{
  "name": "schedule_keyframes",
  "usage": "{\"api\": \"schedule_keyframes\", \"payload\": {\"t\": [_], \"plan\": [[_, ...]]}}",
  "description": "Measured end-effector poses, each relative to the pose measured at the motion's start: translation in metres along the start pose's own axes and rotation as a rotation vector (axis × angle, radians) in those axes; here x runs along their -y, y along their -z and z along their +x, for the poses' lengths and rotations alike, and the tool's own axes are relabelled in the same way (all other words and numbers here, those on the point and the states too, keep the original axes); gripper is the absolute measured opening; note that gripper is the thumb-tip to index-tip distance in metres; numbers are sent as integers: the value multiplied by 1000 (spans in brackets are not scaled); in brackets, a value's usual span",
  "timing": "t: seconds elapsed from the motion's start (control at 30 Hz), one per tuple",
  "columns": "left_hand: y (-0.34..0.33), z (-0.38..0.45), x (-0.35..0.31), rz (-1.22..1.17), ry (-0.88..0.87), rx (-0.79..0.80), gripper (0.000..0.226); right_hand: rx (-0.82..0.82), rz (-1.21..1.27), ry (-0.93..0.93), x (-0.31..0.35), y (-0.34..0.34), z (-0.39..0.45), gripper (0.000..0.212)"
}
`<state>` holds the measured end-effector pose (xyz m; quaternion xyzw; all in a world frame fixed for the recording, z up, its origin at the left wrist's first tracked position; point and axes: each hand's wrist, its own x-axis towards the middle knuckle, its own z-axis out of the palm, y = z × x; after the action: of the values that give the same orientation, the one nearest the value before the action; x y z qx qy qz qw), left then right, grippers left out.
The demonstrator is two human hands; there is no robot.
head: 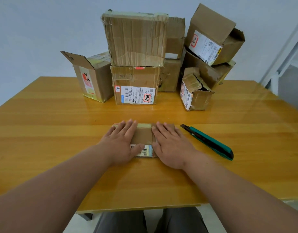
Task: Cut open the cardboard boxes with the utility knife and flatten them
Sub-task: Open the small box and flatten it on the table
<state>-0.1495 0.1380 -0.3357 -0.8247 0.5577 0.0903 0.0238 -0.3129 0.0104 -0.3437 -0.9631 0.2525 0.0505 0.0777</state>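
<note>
A small flattened cardboard box [143, 135] with a barcode label lies flat on the wooden table [61, 132] in front of me. My left hand [121, 142] presses on its left half with straight fingers. My right hand [170, 145] presses flat on its right half the same way. A green utility knife [210, 142] lies on the table just right of my right hand, its blade out and pointing to the far left. Neither hand touches the knife.
Several cardboard boxes stand stacked at the table's far side: a labelled box [135, 85] in the middle with a big one [134, 39] on top, an open box [91, 78] at left, torn ones [195, 91] at right. A white frame [286, 56] stands at far right.
</note>
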Motion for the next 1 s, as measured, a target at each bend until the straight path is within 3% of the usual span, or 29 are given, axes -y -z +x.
{"api": "schedule_keyframes", "payload": {"t": [0.13, 0.3, 0.43, 0.57, 0.77, 1.0], "plan": [[8, 9, -1, 111, -4, 76, 86, -15, -23, -11, 2, 4, 6, 67], [3, 10, -9, 84, -19, -104, 84, -172, -42, 17, 8, 6, 10, 66], [-4, 13, -7, 59, -39, -28, 98, -94, 0, 38, 1, -6, 13, 69], [1, 20, -5, 59, -41, 41, 92, -60, -5, 36, 0, -4, 17, 69], [-8, 6, -5, 58, -27, -72, 101, -50, 5, 15, 3, -3, 14, 67], [-11, 6, 1, 23, 24, -66, 102, -15, 14, -37, 10, -1, 9, 67]]}}
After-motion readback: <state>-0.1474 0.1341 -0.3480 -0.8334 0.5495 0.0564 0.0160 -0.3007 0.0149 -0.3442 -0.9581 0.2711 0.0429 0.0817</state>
